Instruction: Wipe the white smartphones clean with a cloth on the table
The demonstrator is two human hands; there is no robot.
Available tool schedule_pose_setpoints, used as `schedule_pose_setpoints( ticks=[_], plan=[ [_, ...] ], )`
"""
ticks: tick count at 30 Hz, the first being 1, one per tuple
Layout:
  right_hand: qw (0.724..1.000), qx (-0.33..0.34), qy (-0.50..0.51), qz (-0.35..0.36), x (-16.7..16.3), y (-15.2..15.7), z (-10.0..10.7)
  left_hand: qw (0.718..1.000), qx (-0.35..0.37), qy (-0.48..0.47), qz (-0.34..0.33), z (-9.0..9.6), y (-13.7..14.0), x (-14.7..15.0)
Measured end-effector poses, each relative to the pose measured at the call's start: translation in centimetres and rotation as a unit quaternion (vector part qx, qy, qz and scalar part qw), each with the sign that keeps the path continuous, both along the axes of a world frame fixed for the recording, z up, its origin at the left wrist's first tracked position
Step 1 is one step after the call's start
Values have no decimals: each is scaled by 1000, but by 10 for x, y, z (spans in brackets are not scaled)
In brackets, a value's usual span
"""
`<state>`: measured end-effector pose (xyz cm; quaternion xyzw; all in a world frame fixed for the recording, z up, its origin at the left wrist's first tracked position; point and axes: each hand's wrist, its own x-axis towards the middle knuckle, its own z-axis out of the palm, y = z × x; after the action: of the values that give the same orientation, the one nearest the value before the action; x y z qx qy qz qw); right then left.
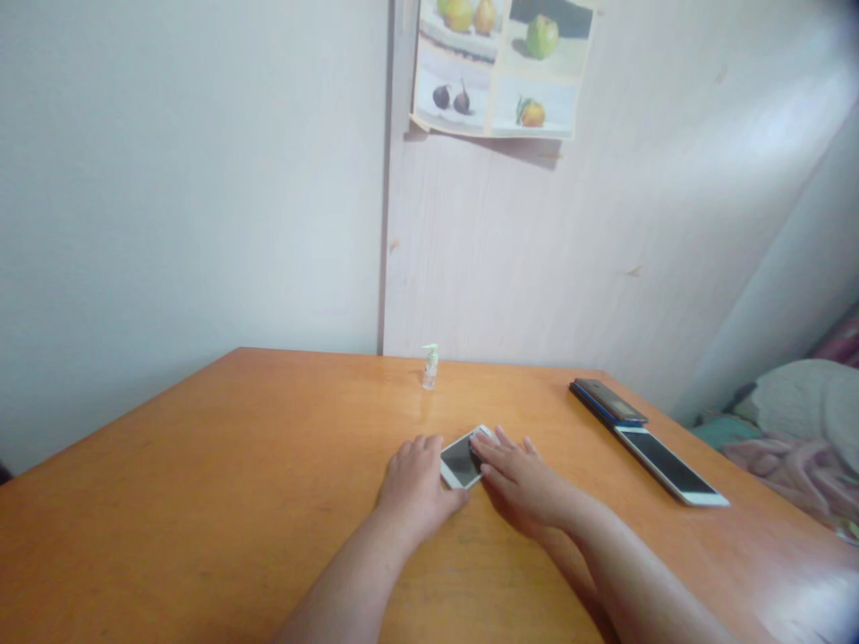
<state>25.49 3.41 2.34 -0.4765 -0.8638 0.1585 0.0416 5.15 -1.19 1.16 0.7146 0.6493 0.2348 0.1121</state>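
My L hand (412, 478) pinches the L edge of a white rectangular dark-screened phone (460, 465) w/ thumb & fingers, on orange-brown wooden tbl (234, 501); R hand (520, 474) covers its R end, fingers slightly spread.

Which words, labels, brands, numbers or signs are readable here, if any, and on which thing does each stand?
No text is readable.
Pump bottle: any print is too small to read.
White phone: no lettering can be made out.
Fruit poster: no words visible.
Dark device and larger white device: nothing legible.
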Motion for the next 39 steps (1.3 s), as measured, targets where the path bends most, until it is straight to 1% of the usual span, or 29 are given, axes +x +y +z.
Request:
schedule_pose_setpoints(
  ticks=[1,2,3,4,7,8,9,10,13,14,15,16,17,20,21,22,23,26,27,28,29,30,33,34,35,36,37,39],
  plan=[
    [999,13,-8,-30,1,3,-1,1000,2,-1,1,0,0,0],
    [999,21,-12,-46,1,4,-1,1000,5,-3,1,0,0,0],
    [999,23,-10,-43,-1,3,0,1000,8,-7,0,-1,0,0],
    [1000,19,-2,-20,-5,1,1,1000,12,-14,0,-2,0,0],
    [995,-5,45,89,-17,-11,3,999,17,-37,-3,-4,1,0],
    [992,-11,56,108,-20,-12,3,999,19,-41,-5,-5,1,0],
    [992,-12,62,107,-21,-11,2,999,20,-44,-7,-5,1,0],
    [994,-8,61,87,-21,-8,0,999,21,-46,-8,-6,1,0],
    [999,22,30,-22,-13,8,-6,999,23,-42,-6,-7,2,0],
    [998,31,21,-49,-11,12,-7,999,22,-40,-5,-7,3,1],
    [997,37,14,-61,-10,14,-7,999,23,-39,-6,-7,3,1],
    [998,37,13,-57,-10,13,-7,999,24,-40,-7,-8,3,1],
    [999,33,18,-37,-13,10,-6,999,27,-42,-8,-8,3,1],
    [997,9,53,64,-23,-3,-2,998,28,-51,-10,-10,3,0],
    [995,4,60,82,-25,-6,-1,998,28,-52,-9,-11,3,0],
    [995,4,61,79,-25,-6,-1,998,27,-52,-10,-11,3,0],
    [997,8,55,57,-24,-3,-2,998,27,-51,-10,-12,3,-1],
    [997,39,16,-60,-15,11,-5,999,28,-44,-12,-13,4,-1],
    [995,47,6,-87,-12,14,-6,999,29,-42,-14,-13,4,-1],
    [994,50,1,-99,-11,16,-6,999,29,-41,-14,-14,4,-1],
    [995,45,2,-93,-11,14,-6,999,30,-40,-16,-14,5,-1],
    [997,36,10,-71,-13,10,-5,999,32,-39,-17,-14,5,-1],
    [997,-5,52,52,-25,-8,-1,998,40,-41,-21,-13,4,-2],
    [994,-15,64,86,-28,-12,0,998,41,-42,-21,-13,4,-2],
    [992,-20,69,102,-30,-14,0,998,40,-42,-21,-12,4,-2],
    [993,-18,67,96,-30,-13,0,998,36,-42,-19,-12,4,-2],
    [996,-11,57,69,-27,-10,-1,999,30,-41,-17,-11,3,-2],
    [999,16,24,-23,-19,2,-4,999,22,-36,-15,-11,3,-2]
  ],
)
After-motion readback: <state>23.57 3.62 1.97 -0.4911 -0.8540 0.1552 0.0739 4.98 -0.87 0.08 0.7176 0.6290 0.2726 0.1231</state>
